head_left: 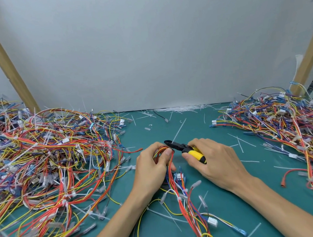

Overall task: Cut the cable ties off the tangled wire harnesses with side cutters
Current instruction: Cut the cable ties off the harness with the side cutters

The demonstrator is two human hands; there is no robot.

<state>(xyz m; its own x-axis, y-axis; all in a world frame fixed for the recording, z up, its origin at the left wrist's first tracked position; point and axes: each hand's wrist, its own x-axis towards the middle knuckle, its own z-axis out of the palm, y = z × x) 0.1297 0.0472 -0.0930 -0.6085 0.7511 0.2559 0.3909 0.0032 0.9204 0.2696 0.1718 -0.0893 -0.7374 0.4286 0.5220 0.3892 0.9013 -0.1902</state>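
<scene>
the side cutters (184, 148) are held in the right hand (213, 160), near the middle of the green mat (228, 194). the yellow handles are wrapped by the curled fingers and thumb. the black tip is pointed to the left, right at the top of a wire bundle (183, 205). it cannot be told if the tip is open or closed.

the bundle of red, yellow and blue wires is gripped near its top by the left hand (151, 167), with the thumb pressed on the wires. the rest of the bundle is laid down the mat toward the person, between the two bare arms. a small white plug (212, 221) is seen among its loose ends.

a big messy pile of wires (39, 161) is heaped on the left side of the mat. another pile (292, 120) is spread on the right side. thin white cut strips (180, 108) are scattered at the back, by the grey wall (153, 50).
</scene>
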